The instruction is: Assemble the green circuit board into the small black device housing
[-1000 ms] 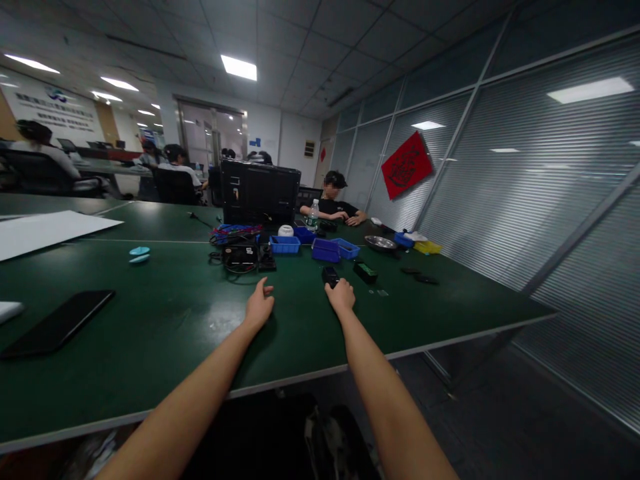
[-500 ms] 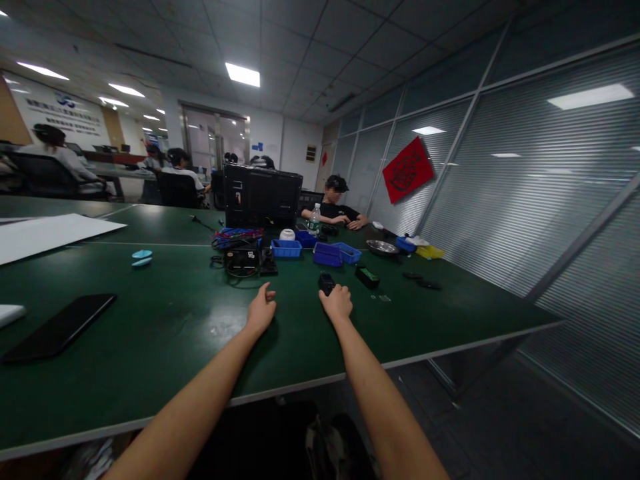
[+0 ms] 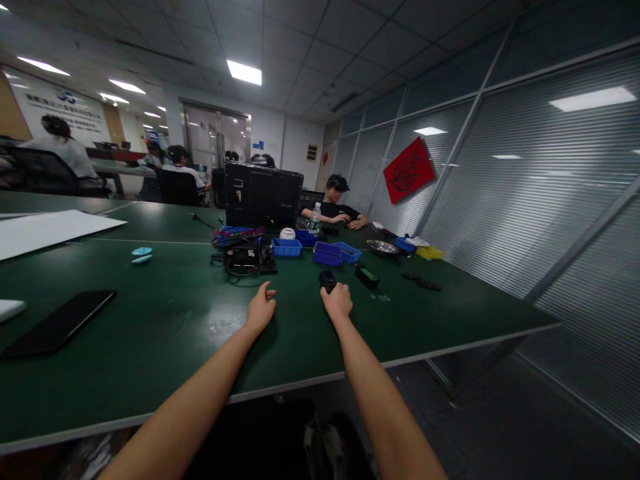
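Observation:
Both my forearms reach out over a dark green table (image 3: 165,327). My left hand (image 3: 261,309) rests on the tabletop, fingers curled loosely under and thumb up, holding nothing I can see. My right hand (image 3: 338,302) is closed around the near end of a small black device (image 3: 327,279), which sticks out beyond my fingers. Just ahead lie a black gadget with coiled cable (image 3: 241,261), another small black box with a green part (image 3: 367,275) and several blue plastic trays (image 3: 327,253).
A black phone (image 3: 59,323) lies at the left, with a white sheet (image 3: 47,229) behind it. A black case (image 3: 263,195), a metal bowl (image 3: 381,247) and a yellow tray (image 3: 429,253) stand further back. A person sits across the table; others sit far left.
My right hand has drawn the black device slightly nearer and to the left. The view has shifted a little; my left hand stays in place.

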Demonstrator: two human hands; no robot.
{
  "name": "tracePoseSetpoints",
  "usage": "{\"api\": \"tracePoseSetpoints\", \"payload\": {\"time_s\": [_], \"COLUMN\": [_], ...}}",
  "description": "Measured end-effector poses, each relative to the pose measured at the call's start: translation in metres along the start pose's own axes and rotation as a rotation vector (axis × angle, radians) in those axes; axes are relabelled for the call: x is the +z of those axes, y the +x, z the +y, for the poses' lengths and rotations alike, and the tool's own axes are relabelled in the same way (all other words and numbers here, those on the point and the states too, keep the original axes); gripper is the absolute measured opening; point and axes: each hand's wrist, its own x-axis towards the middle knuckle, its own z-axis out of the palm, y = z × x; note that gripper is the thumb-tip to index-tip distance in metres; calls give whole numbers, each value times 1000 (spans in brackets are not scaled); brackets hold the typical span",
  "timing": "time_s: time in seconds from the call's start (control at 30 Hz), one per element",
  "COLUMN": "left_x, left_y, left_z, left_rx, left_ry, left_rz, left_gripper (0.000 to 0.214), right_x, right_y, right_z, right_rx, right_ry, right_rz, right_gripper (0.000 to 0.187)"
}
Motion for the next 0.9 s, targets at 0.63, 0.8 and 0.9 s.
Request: {"api": "tracePoseSetpoints", "payload": {"time_s": [0.63,0.8,0.9], "left_x": [2,4,4], "left_y": [0,0,2], "left_z": [-1,1,2], "left_rx": [209,183,94], "left_ry": [40,109,193], "left_rz": [-51,-84,26], "left_gripper": [56,47,49], "right_x": [26,12,7], "right_y": [-15,-16,-17], "right_z": [-21,-22,-23], "right_rx": [-279,-374,-497], "right_ry": [880,835,849], "right_rz": [-728,-538,-575], "right_gripper": [59,57,46]}}
